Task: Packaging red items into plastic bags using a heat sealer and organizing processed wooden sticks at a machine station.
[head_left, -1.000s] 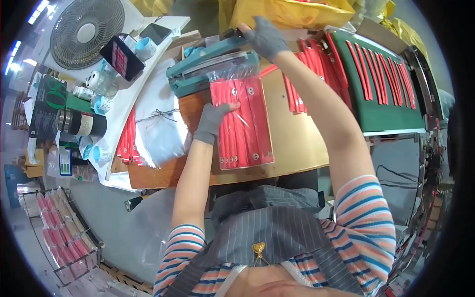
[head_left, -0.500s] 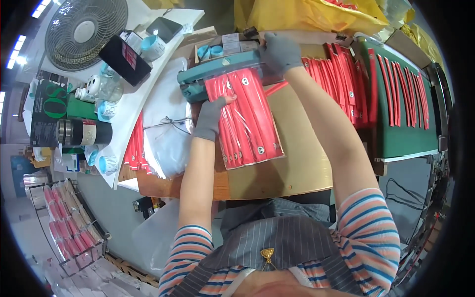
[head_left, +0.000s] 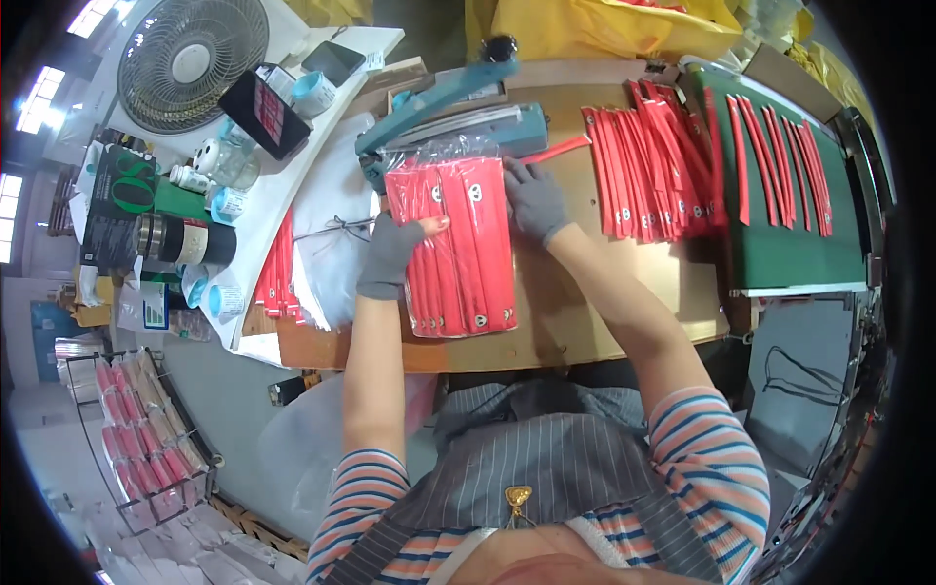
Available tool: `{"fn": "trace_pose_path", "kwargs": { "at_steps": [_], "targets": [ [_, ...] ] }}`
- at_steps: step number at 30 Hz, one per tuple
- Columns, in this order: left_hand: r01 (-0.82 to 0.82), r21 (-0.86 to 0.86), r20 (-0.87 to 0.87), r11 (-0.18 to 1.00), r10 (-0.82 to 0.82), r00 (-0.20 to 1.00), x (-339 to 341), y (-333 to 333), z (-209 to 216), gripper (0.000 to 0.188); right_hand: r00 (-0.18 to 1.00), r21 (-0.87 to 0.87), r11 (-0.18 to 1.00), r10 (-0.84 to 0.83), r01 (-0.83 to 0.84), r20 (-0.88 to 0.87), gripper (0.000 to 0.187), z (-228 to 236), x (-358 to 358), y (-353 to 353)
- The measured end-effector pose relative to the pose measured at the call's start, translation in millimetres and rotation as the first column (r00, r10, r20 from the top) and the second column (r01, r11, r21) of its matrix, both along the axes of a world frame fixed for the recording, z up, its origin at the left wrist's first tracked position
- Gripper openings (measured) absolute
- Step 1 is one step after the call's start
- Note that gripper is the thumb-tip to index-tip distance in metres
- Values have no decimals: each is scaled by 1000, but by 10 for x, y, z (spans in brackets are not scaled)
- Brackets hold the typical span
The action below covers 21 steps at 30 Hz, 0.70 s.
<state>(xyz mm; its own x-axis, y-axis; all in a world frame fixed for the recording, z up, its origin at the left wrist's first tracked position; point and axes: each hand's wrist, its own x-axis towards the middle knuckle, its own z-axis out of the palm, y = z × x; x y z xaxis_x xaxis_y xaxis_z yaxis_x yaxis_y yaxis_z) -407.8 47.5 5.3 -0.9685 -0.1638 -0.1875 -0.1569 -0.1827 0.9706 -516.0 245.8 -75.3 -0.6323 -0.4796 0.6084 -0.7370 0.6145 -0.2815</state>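
My left hand (head_left: 393, 252), in a grey fingerless glove, grips the left edge of a clear plastic bag (head_left: 458, 249) packed with red strips, thumb on top and fingers underneath. The strips carry small black-and-white round faces. Beside the bag's upper right edge is my right hand (head_left: 534, 202), also gloved; its fingers reach toward the bag with nothing visibly held. Just beyond the bag stands a teal hand-operated bag sealer (head_left: 522, 127), its long arm (head_left: 444, 102) raised. The bag's crinkled top end lies in front of the sealer's base.
Red strips (head_left: 634, 175) lie in rows on the cardboard to the right, more on a green board (head_left: 799, 263). Clear bags tied with string (head_left: 336, 258) lie left. A white shelf (head_left: 263, 263) holds a fan (head_left: 190, 63), phone (head_left: 263, 115) and flask (head_left: 185, 239).
My right hand has left the sealer's arm, which has swung up, and has come down beside the bag. The left hand has drawn the bag slightly toward me and left, out of the sealer.
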Motion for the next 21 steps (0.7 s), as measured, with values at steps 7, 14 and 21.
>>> {"fn": "trace_pose_path", "kwargs": {
  "at_steps": [7,14,21],
  "targets": [
    [-166,-609,-121,776,116,986,172,-47,-83,43,811,548,829,-242,-111,532,25,616,124,676],
    [9,-802,-149,597,-215,965,-246,1386,-378,59,837,-73,835,-547,546,6,53,1211,-533,2268],
    [-268,-942,-321,200,-314,893,-631,1996,-1074,59,315,186,349,-930,918,190,82,1118,-1053,4474]
  ]
}}
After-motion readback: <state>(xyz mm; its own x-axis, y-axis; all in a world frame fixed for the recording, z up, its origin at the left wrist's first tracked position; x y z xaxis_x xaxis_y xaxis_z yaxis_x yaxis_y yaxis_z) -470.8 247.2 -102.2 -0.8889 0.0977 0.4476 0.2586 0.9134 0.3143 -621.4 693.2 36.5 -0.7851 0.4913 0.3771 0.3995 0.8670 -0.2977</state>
